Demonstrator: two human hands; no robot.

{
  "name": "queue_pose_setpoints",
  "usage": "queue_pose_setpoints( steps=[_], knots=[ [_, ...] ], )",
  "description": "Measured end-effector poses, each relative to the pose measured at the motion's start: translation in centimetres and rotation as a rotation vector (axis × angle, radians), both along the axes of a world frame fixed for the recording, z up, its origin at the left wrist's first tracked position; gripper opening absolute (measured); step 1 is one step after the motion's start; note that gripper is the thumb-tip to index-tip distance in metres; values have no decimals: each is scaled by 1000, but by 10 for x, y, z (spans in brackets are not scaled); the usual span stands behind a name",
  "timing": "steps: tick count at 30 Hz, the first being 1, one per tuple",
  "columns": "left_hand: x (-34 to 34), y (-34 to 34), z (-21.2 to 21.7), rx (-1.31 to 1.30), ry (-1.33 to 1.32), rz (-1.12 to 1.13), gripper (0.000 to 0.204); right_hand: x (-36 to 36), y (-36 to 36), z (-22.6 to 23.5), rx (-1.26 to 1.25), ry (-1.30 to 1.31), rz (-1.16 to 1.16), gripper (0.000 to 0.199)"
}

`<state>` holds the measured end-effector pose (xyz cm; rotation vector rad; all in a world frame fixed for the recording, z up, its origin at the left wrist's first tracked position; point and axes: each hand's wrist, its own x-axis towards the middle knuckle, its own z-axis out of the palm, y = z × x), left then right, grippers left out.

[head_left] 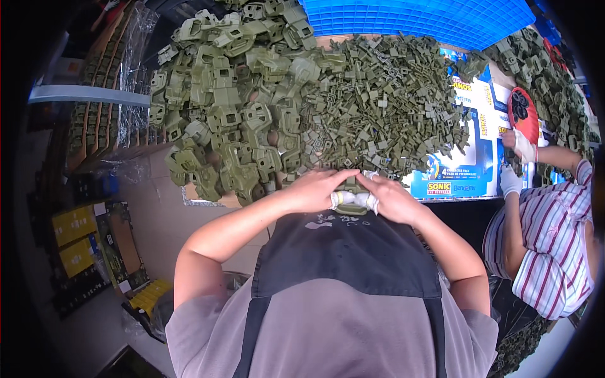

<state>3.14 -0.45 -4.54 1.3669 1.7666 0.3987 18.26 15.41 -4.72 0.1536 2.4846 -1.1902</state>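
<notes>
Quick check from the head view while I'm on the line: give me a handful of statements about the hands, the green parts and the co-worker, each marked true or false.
1. Both hands meet on one olive-green plastic part at the table's near edge. True: left hand and right hand close on it together.
2. The heaped moulded plastic pieces are bright red. False: they are olive green.
3. A blue ribbed plastic crate lies at the far side. True.
4. The co-worker on the right works bare-handed. False: that person's hands wear white gloves.
5. The person's fingertips carry white wraps. True.
</notes>
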Motion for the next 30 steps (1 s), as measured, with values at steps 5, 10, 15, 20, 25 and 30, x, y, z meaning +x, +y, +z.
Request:
queue_pose_setpoints(
  steps=[5, 10, 15, 20, 25, 30],
  knots=[
    [4, -12, 14, 41, -49, 50, 55, 7, -10, -21, -106, 9, -110, 44],
    [5, -6, -36, 155, -45, 31, 47, 8, -8, -44, -134, 12, -261, 38],
    [7, -16, -45, 135, -220, 78, 60, 14, -19, -30, -49, 152, -163, 40],
    [4, -7, -26, 68, -77, 24, 70, 3, -15, -35, -255, 30, -299, 45],
    [-2, -3, -12, 56, -96, 90, 66, -4, -6, -40, -249, 56, -305, 41],
    [-10, -5, -33, -15, -246, 32, 63, 0, -7, -37, 217, 162, 145, 69]
  ],
)
